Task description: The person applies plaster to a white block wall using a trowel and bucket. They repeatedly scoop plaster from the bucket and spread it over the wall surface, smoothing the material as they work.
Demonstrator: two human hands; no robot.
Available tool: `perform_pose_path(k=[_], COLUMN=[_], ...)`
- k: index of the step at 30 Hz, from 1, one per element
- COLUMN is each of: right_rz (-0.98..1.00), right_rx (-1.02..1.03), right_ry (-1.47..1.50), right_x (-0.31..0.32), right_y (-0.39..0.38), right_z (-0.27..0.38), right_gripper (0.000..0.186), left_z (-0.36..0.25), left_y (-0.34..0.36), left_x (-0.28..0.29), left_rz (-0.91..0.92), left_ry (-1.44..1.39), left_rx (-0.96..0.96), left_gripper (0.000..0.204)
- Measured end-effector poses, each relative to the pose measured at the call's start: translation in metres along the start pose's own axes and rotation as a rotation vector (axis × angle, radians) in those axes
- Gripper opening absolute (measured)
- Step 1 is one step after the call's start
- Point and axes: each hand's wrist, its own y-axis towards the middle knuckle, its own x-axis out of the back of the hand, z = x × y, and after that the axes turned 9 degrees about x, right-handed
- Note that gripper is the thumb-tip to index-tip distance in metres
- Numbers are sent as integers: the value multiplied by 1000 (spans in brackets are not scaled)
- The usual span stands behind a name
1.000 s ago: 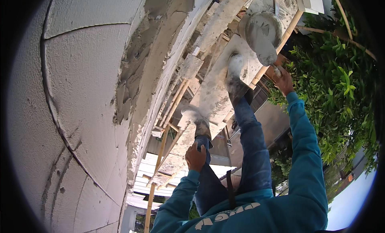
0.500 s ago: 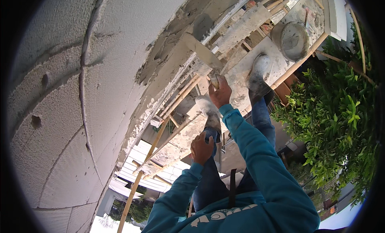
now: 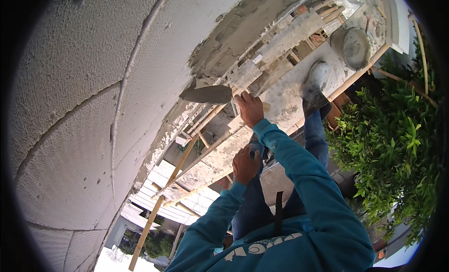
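Note:
My right hand (image 3: pixel 250 108) is closed round a trowel, its wooden handle end (image 3: pixel 266 106) showing beside the fist. The dark grey trowel blade (image 3: pixel 208 94) points left, its tip at the wall by the lower end of a wet mortar band (image 3: pixel 234 35). Whether the blade carries mortar I cannot make out. My left hand (image 3: pixel 246 164) lies over my bent knee with its thumb apart, holding nothing.
A rough white wall (image 3: pixel 89 94) fills the left. I stand on mortar-splashed scaffold boards (image 3: pixel 285 99); gaps show beside them. A round tub of mortar (image 3: pixel 355 48) stands beyond my boot (image 3: pixel 315 77). Leafy bushes (image 3: pixel 388 145) grow on the right; a wooden pole (image 3: pixel 149 232) slants below.
The trowel has swung from the mortar band leftward and nearer to me, its blade now turned toward the wall. My left hand stays on the knee as the view shifts.

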Motion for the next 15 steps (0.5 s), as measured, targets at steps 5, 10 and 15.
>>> perform_pose_path(k=[5, 10, 15], right_rz=[184, 81, -10], right_rx=[36, -167, -198], right_ry=[178, 239, 320], right_x=[11, -1, -26], right_y=[-3, -16, -35], right_z=[30, 61, 57], right_gripper=[35, 37, 36], left_z=[-2, -3, -3], left_y=[2, 3, 3], left_x=[3, 10, 12], left_rz=[-2, 86, 125], left_ry=[14, 38, 55], left_rx=[-8, -7, -40], left_gripper=[41, 37, 39])
